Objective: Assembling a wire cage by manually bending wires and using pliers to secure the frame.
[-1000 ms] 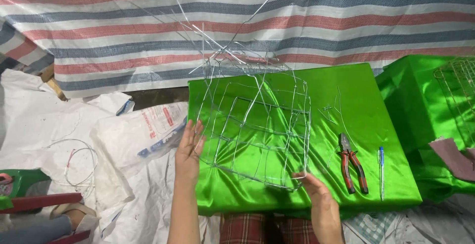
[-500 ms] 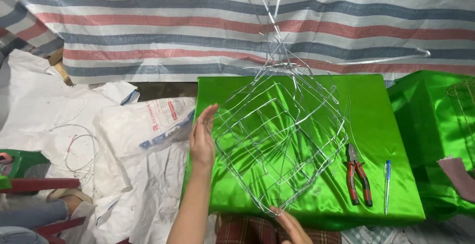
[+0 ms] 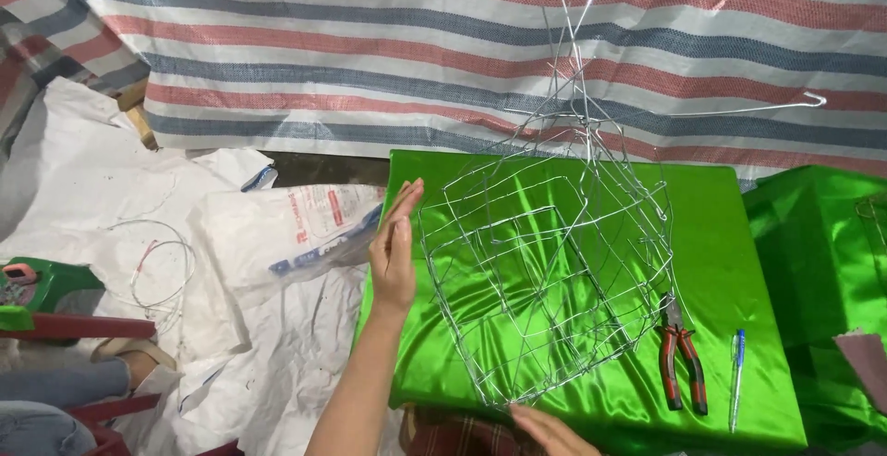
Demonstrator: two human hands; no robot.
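Observation:
A box-shaped wire frame [image 3: 545, 271] of thin silver wire is tilted on one corner above a table covered in shiny green cloth [image 3: 721, 234]. Long wire ends stick up from its top. My left hand [image 3: 395, 251] lies flat against the frame's left side, fingers straight and pointing up. My right hand [image 3: 554, 430] touches the frame's lowest corner at the table's near edge; only its fingers show. Red-handled pliers [image 3: 679, 356] and a blue pen [image 3: 736, 375] lie on the cloth to the right of the frame.
A second green-covered surface [image 3: 822, 262] stands at the right. White plastic sacks [image 3: 277, 234] and a loose coil of wire [image 3: 157, 267] cover the floor at the left. A striped tarpaulin [image 3: 370, 49] hangs behind. A green stool [image 3: 46, 285] sits at far left.
The wire frame has been turned from lying fairly flat to standing tilted on a corner. My left hand slid to its left side; my right hand dropped to the lower corner.

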